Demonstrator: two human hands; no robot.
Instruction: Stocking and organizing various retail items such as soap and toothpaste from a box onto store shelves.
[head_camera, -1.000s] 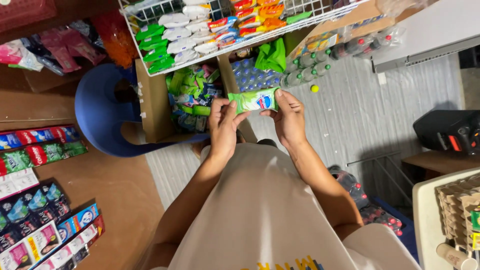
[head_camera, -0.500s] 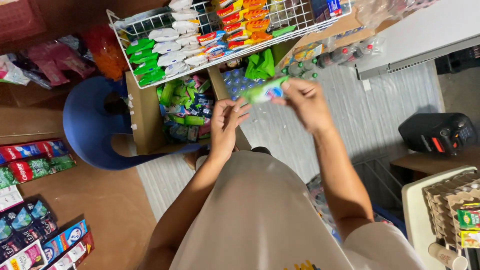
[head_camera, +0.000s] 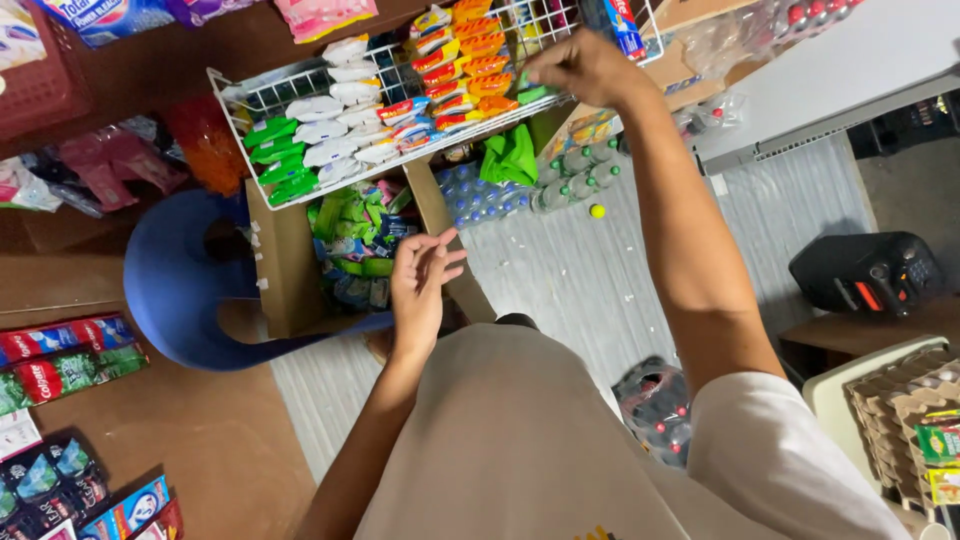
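Since a second ago our right hand has carried the green packet away from our chest and up to the white wire basket, while our left hand has let go and dropped back. Now the right fingers are closed around the packet, which shows only as a green edge under the knuckles, at the basket's front rail beside the orange sachets. The left fingers hang open and hold nothing, above the cardboard box of green packets.

To place it well, we judge the packet should go in standing on edge like its neighbours, slipped into a gap rather than pressed on top, so the rows stay readable from the front. The green rows sit at the far left end of the basket, well apart from where we hold it, so we should check the match of colour before letting go. A loose pinch at the top edge would let it slide between the wires' contents without creasing. The free hand could steady the basket rim.
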